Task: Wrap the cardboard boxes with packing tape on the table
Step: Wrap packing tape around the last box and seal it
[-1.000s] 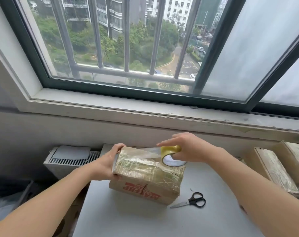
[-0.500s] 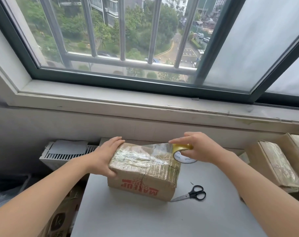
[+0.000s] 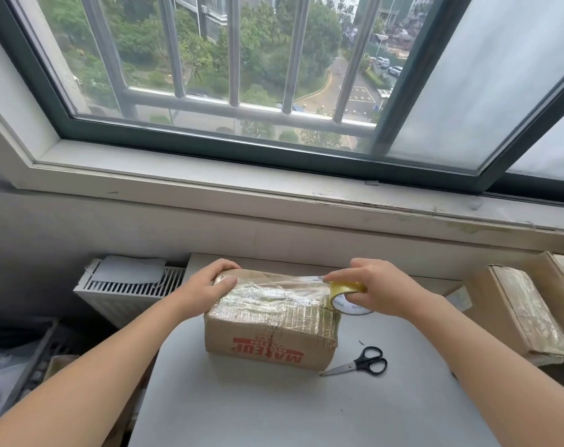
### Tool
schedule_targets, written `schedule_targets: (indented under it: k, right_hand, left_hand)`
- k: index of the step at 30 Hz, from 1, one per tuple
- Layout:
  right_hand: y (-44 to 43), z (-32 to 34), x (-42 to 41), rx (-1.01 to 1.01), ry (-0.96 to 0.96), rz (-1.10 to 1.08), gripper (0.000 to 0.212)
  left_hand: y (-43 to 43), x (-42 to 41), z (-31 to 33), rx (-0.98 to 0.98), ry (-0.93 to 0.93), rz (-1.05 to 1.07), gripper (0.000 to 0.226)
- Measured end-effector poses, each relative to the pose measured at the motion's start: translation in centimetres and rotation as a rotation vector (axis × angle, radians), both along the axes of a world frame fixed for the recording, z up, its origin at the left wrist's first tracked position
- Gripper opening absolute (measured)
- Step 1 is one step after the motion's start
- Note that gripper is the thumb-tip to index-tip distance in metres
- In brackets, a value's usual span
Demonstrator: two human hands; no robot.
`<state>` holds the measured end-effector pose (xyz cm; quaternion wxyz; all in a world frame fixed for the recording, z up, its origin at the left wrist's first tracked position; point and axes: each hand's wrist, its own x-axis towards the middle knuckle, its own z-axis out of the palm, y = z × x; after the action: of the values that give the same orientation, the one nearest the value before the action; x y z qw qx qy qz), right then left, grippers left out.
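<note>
Scissors (image 3: 364, 362) lie on the tabletop (image 3: 242, 398), just right of the box (image 3: 267, 321) at its middle. My left hand (image 3: 206, 285) grips the box's far left corner, fingers curled over the edge. My right hand (image 3: 380, 285) pinches the tape roll (image 3: 347, 288) at the box's right end, with a strip stretched across the top.

Bare grey tabletop (image 3: 242, 411) was left in front of the tape-wrapped brown cardboard box (image 3: 267, 333). Passage on its right was narrowed by black-handled scissors (image 3: 355, 366) and blocked farther out by taped cardboard boxes (image 3: 516, 311).
</note>
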<state>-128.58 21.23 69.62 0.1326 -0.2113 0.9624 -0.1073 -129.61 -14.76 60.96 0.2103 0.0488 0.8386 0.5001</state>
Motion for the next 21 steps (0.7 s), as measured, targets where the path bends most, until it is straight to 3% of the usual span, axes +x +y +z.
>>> schedule_targets:
  k: [2,7,10,17,21]
  right_hand:
    - [-0.2,-0.3,0.0,0.017,0.024,-0.002,0.05]
    - [-0.3,-0.8,0.1,-0.025,0.031,-0.029,0.049]
    - [-0.6,-0.8,0.3,-0.05,0.024,-0.023,0.047]
    - [-1.2,-0.5,0.5,-0.012,0.018,0.012,0.042]
    - [-1.1,-0.1,0.5,-0.009,-0.005,0.031,0.043]
  left_hand:
    - [0.1,-0.6,0.6,-0.135,0.043,-0.056,0.015]
    - [2.8,-2.1,2.0,-0.784,0.35,-0.388,0.036]
    - [5.9,-1.9,1.8,-0.839,0.376,-0.474,0.042]
    - [10.6,-1.1,-0.2,-0.883,0.483,-0.357,0.035]
    - [10.2,-1.1,-0.5,-0.864,0.444,-0.332,0.047]
